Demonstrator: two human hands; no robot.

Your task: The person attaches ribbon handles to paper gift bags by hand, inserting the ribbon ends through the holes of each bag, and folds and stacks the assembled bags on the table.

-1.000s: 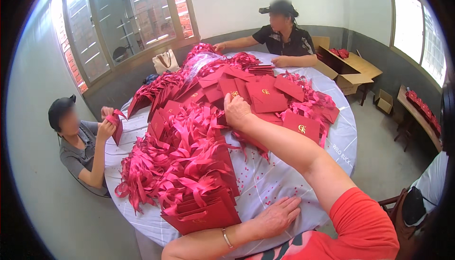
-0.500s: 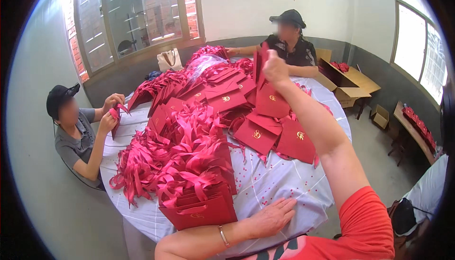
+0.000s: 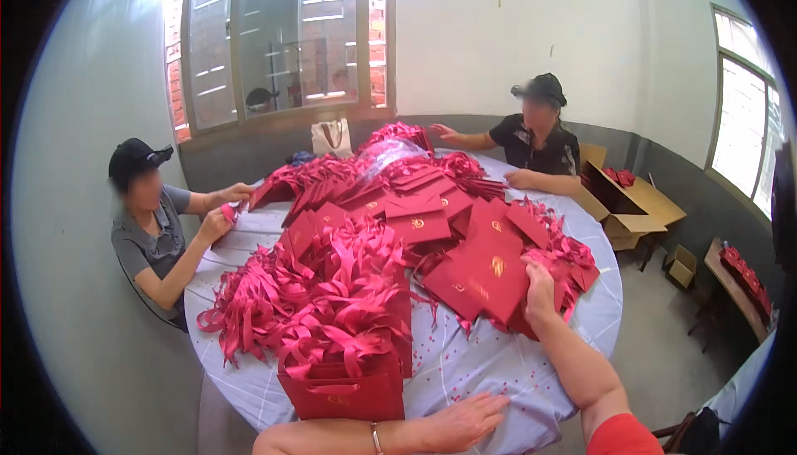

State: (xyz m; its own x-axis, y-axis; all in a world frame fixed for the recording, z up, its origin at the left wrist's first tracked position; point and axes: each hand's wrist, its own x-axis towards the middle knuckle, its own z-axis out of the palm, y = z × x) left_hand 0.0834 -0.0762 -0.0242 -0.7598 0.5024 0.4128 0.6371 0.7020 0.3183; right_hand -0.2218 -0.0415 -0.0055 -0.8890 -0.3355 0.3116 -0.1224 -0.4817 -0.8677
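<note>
My right hand (image 3: 540, 287) reaches over the right side of the table, its fingers gripping the edge of a red paper gift bag (image 3: 480, 276) with a gold emblem. This bag is slightly blurred and lies over other flat red bags. My left hand (image 3: 466, 422) rests on the pale cloth near the front edge, fingers stretched out and nothing in them. Beside my left forearm, a packed row of upright red bags (image 3: 342, 403) stands with pink ribbon handles (image 3: 332, 289) heaped over the tops.
Bags cover much of the round table (image 3: 249, 384). One co-worker (image 3: 158, 231) handles a ribbon at the left; another (image 3: 540, 144) sits across, arms on the table. Cardboard boxes (image 3: 635, 214) and a bench (image 3: 730, 289) with red bags stand to the right.
My right hand has come down and nearer from its raised position, bringing the red bag onto the others. My left hand stays flat. The far co-worker's hand has lifted off the bags; the view has tilted up.
</note>
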